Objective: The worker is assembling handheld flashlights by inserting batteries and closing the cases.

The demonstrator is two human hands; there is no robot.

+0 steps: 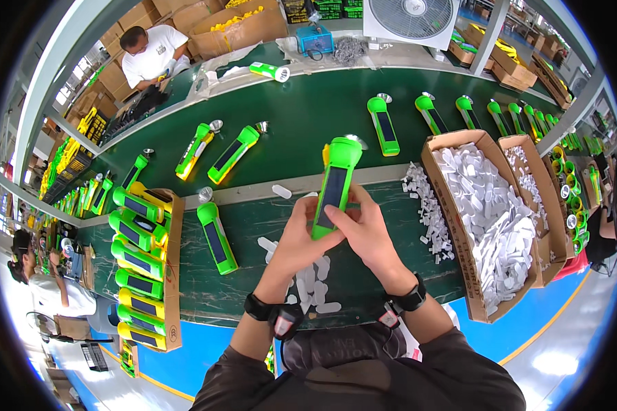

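Both of my hands hold a green flashlight (345,155) with a dark solar panel on its face, upright over the table, its lamp end pointing away from me. My left hand (296,231) wraps its lower left side. On the right, my right hand (369,231) closes round it, thumb lying on the panel. Beneath my wrists, flat white oval plastic pieces (315,284) lie scattered on the green table. Another green flashlight (216,240) lies left of my left hand, with its reflector loose at the top.
A carton (173,274) of green-and-yellow flashlights stands left. At right, a carton (467,255) holds white oval pieces, beside a pile of small white bits (428,212). Several flashlights lie along the green conveyor belt (308,103). A person (154,58) works across it; a fan (413,17) stands behind.
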